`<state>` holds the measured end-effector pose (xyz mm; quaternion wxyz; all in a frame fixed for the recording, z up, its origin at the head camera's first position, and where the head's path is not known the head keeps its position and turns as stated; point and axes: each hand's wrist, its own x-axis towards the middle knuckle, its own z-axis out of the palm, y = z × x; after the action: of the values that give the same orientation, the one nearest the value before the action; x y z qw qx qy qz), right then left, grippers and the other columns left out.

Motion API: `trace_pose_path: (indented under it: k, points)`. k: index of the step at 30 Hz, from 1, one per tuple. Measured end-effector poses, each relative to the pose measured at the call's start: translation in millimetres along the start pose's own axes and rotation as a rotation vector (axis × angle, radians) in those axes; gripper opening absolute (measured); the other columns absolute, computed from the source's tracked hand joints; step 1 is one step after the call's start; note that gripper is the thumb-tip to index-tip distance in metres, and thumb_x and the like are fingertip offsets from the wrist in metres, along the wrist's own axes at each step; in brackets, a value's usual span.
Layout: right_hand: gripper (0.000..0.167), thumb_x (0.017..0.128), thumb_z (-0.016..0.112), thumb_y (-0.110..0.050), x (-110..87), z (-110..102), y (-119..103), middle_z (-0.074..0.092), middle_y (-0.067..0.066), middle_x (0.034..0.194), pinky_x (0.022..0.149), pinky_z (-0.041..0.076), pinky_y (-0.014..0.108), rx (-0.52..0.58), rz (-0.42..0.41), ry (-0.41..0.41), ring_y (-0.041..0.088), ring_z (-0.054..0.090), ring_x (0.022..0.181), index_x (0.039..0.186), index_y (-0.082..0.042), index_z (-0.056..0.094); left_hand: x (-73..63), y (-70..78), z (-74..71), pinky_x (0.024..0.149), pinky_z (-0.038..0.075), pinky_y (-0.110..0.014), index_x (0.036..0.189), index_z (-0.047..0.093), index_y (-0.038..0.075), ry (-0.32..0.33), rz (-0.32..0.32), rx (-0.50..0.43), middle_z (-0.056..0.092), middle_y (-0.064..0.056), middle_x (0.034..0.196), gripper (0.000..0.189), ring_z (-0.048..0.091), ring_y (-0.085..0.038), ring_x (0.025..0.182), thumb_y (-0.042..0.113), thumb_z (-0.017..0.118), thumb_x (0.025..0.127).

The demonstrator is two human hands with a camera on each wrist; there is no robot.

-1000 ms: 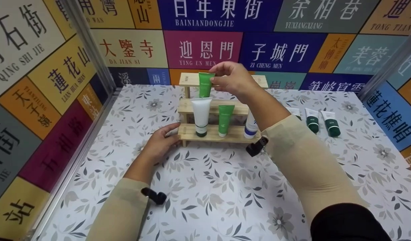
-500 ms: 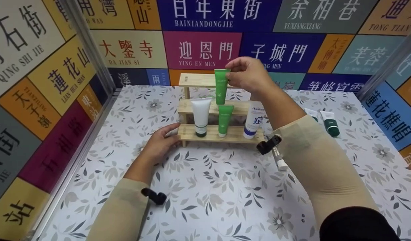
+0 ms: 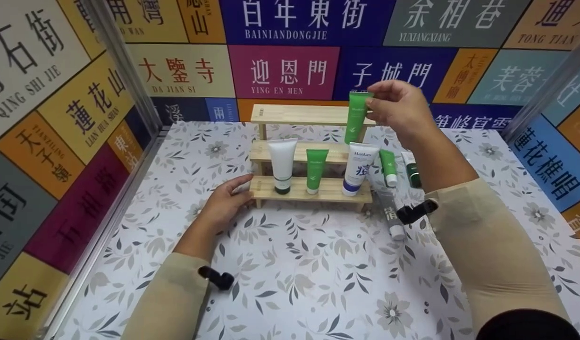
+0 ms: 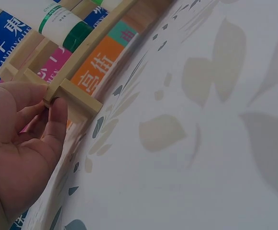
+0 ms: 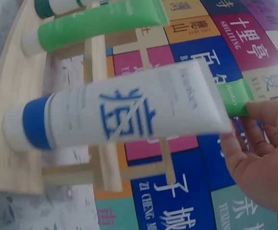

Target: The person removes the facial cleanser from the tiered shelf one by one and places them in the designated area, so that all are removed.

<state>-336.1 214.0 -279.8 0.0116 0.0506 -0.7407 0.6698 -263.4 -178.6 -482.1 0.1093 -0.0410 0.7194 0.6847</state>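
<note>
My left hand (image 3: 226, 203) grips the left end of the bottom shelf of a three-tier wooden rack (image 3: 290, 113); in the left wrist view, thumb and fingers pinch its corner. Up at the rack's right end, my right hand (image 3: 400, 108) pinches a small green tube (image 3: 357, 118) by its flat top edge, cap downward. On the bottom shelf stand a white tube with a dark green cap (image 3: 282, 163), another green tube (image 3: 315, 170) and a white tube with a blue band (image 3: 360, 163). That blue-banded tube (image 5: 143, 112) partly hides the held one in the right wrist view.
Right of the rack, a green tube (image 3: 388, 167), a white tube with a dark green cap (image 3: 411, 169) and a grey tube (image 3: 391, 215) lie on the patterned tabletop (image 3: 290, 283). Walls with lettered panels (image 3: 285, 71) rise behind and at both sides.
My right hand has carried the green tube from the rack's left side across to its right end. The left hand has stayed on the rack.
</note>
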Motion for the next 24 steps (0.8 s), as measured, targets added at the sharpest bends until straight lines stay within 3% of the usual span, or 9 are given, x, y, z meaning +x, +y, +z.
trace_pose_path:
  k: [10,17,24]
  points:
    - [0.025,0.097,0.078,-0.008,-18.9,-38.5,34.9,0.066,0.005,0.11,0.082,0.063,0.024,0.124,-0.166,0.103,0.016,0.069,0.096,0.121,-0.007,0.072,0.2,0.1,1.5,0.093,0.059,-0.023,0.157,0.055,0.02,-0.004,0.004,-0.028,0.066,-0.013,0.148,0.055,0.073,-0.015,0.113,0.009,0.066,0.104]
    - [0.027,0.095,0.08,-0.008,-33.4,-63.3,56.6,0.07,0.003,0.107,0.08,0.062,0.022,0.191,-0.148,0.193,0.017,0.066,0.098,0.121,-0.006,0.072,0.3,0.1,1.0,0.095,0.059,-0.023,0.157,0.055,0.02,-0.007,0.002,-0.034,0.065,-0.013,0.151,0.055,0.072,-0.014,0.116,0.009,0.065,0.104]
    - [0.027,0.096,0.078,-0.004,-51.7,-81.9,76.8,0.068,0.003,0.108,0.081,0.063,0.023,0.29,-0.12,0.204,0.015,0.069,0.095,0.122,-0.005,0.071,0.2,0.5,1.2,0.091,0.058,-0.022,0.159,0.053,0.015,-0.016,0.023,-0.032,0.062,-0.019,0.152,0.055,0.072,-0.013,0.111,0.007,0.064,0.105]
